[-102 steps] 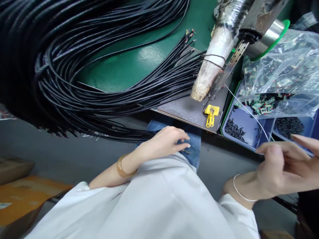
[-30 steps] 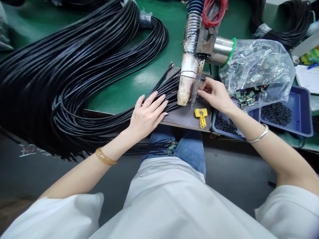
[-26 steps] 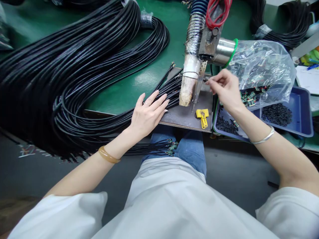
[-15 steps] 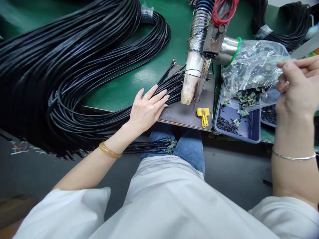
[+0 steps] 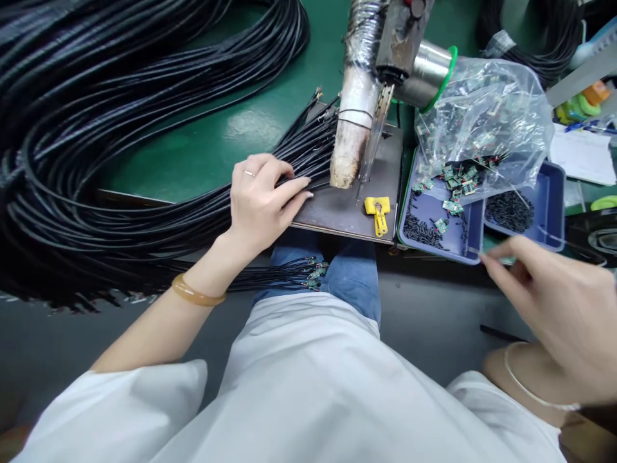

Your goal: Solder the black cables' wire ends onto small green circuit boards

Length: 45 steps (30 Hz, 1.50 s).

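Observation:
My left hand (image 5: 263, 202) rests on a fanned bundle of black cables (image 5: 308, 151), its fingers bent and closed on the cables at the front edge of the bundle. Their stripped ends lie on a grey board (image 5: 337, 215), partly behind a wrapped hose nozzle (image 5: 344, 157). Off to the right, my right hand (image 5: 554, 302) is closed in a pinch near the front corner of a blue tray (image 5: 475, 247). Something thin seems to show at its fingertips, too fine to make out. In that tray lie small green circuit boards (image 5: 453, 207) and short black tubes (image 5: 421, 231).
A yellow clip-like tool (image 5: 378, 215) lies on the board. Above it hang the nozzle and a metal bracket (image 5: 398, 45), beside a solder-wire spool (image 5: 427, 74). A clear bag (image 5: 486, 122) of boards overlaps both trays. Finished-looking cables with boards (image 5: 315, 273) lie across my lap.
My left hand has gone from lying flat to curled fingers on the cables. My right hand has come down and nearer, from over the bag to the tray's front corner. The view has shifted.

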Each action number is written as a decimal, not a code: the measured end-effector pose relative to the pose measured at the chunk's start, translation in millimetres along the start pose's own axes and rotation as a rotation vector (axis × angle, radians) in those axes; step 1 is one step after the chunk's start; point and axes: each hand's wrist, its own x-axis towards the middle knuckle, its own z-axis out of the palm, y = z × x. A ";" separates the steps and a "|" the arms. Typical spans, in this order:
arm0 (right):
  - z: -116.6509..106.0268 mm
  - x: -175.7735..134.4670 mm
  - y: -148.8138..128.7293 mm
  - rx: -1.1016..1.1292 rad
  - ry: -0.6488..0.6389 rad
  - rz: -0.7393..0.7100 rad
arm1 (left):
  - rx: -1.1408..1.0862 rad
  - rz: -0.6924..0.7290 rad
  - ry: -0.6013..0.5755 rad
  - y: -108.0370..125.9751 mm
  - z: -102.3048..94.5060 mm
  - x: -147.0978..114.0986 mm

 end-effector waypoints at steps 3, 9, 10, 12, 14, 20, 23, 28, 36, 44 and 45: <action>31.4 15.1 -2.1 -0.150 0.061 -0.030 | 0.043 0.007 -0.021 5.6 -3.7 -13.1; 80.0 32.6 -0.2 0.207 -0.069 -0.117 | 0.060 -0.052 -0.086 19.9 -12.9 -22.2; 83.1 32.1 -1.5 0.222 -0.086 -0.125 | 0.089 -0.052 -0.085 21.4 -13.9 -21.5; 87.4 29.9 -6.5 0.256 -0.056 -0.107 | 0.149 -0.040 -0.072 22.6 -14.5 -20.0; 90.5 26.7 -15.0 0.324 0.047 -0.053 | 0.173 -0.028 -0.050 21.7 -13.2 -19.6; 100.8 27.5 -54.6 0.525 0.130 0.011 | 0.164 -0.025 0.026 17.6 -5.8 -24.2; 105.2 39.0 -67.5 0.514 0.051 -0.045 | 0.148 -0.036 0.033 16.9 -3.3 -26.1; 105.9 52.5 -66.8 0.493 0.006 -0.148 | 0.097 -0.073 0.026 15.6 1.4 -29.1; 100.7 51.7 -68.5 0.670 0.054 -0.252 | 0.160 -0.090 -0.010 22.6 -7.4 -22.7; 70.5 29.0 -20.8 0.237 0.150 0.002 | 0.032 -0.212 -0.017 24.8 -9.1 -8.9; 69.9 26.0 -15.4 0.191 0.112 -0.016 | 0.003 -0.239 -0.005 24.5 -10.1 -6.7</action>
